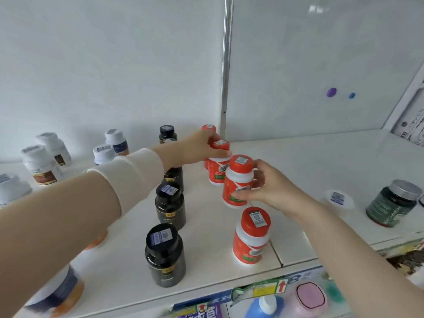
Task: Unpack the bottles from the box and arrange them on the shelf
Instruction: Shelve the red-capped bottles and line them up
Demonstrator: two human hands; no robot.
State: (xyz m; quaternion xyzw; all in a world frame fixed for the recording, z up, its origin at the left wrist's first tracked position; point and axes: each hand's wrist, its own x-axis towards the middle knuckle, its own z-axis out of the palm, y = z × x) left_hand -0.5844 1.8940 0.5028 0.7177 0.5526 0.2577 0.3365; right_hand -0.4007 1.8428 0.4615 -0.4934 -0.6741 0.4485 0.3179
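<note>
Currently the right hand (268, 187) is curled round an upright red-capped bottle (237, 180), which lies left of its palm, just in front of the second bottle (218, 173) gripped at the cap by the left hand (197, 148); both axes vertical over the shelf (309, 157)

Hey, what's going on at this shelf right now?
A person is arranging bottles on a white shelf. The left hand grips the cap of one red-capped bottle toward the back, while the right hand holds a second bottle just in front of it. A third bottle stands near the front edge, with black bottles in a row to its left.
</note>
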